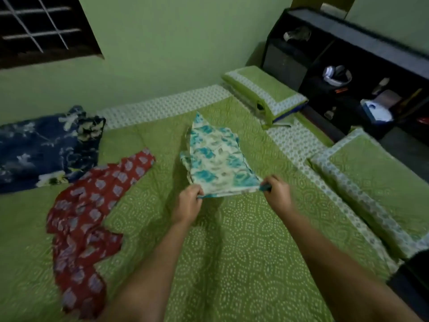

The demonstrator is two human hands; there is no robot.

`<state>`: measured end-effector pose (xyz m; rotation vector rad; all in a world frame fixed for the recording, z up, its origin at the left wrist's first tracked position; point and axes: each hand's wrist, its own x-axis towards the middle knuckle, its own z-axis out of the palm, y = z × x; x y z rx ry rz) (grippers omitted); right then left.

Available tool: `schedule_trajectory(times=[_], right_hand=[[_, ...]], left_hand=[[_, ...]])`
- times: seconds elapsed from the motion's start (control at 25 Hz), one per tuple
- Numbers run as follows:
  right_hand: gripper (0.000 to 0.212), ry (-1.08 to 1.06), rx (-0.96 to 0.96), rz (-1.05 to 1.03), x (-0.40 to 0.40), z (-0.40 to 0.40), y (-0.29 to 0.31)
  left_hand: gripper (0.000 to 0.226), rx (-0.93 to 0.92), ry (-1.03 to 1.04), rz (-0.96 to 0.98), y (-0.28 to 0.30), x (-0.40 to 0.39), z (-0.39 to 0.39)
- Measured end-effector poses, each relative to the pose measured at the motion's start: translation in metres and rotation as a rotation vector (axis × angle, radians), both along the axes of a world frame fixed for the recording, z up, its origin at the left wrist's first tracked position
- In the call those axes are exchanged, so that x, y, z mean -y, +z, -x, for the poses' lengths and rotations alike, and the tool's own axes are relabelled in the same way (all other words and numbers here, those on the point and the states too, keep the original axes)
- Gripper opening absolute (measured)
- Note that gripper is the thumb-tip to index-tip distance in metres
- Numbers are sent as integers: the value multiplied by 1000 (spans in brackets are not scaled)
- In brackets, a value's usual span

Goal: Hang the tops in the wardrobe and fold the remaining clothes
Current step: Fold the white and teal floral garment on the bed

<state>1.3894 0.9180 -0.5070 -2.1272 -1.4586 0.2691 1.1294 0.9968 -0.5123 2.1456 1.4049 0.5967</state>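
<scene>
A white garment with a teal flower print (pixel 216 159) is stretched out over the middle of the bed. My left hand (pixel 189 203) pinches its near left corner, and my right hand (pixel 276 190) pinches its near right corner. The far part of the cloth trails onto the green bedcover (pixel 243 252). A red printed garment (pixel 86 217) lies crumpled on the left of the bed. A dark blue flowered garment (pixel 44 147) lies spread at the far left.
Two green pillows lie along the bed's right side, one at the back (pixel 264 91) and one nearer (pixel 380 182). Behind them stands a dark shelf unit (pixel 348 66) with small items. A barred window (pixel 44 26) sits in the green wall.
</scene>
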Motion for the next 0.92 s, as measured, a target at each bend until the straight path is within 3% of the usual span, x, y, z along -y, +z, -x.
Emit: schedule_trajectory(times=[0.24, 0.4, 0.48, 0.6, 0.72, 0.84, 0.92], right_hand=[[24, 121, -40, 408, 105, 15, -242], [49, 294, 278, 501, 142, 34, -321], [57, 357, 456, 514, 137, 38, -331], [49, 534, 561, 629, 117, 39, -335], [29, 706, 397, 753, 97, 40, -330], [30, 763, 355, 933, 96, 38, -321], [32, 911, 336, 1022, 124, 46, -314]], left_hand=[[31, -476, -390, 19, -217, 82, 21], [12, -596, -503, -114, -306, 111, 32], [25, -632, -529, -165, -324, 110, 32], [28, -731, -630, -192, -326, 100, 24], [31, -843, -712, -16, -313, 85, 8], [25, -944, -779, 197, -297, 93, 1], [24, -952, -814, 294, -284, 128, 10]])
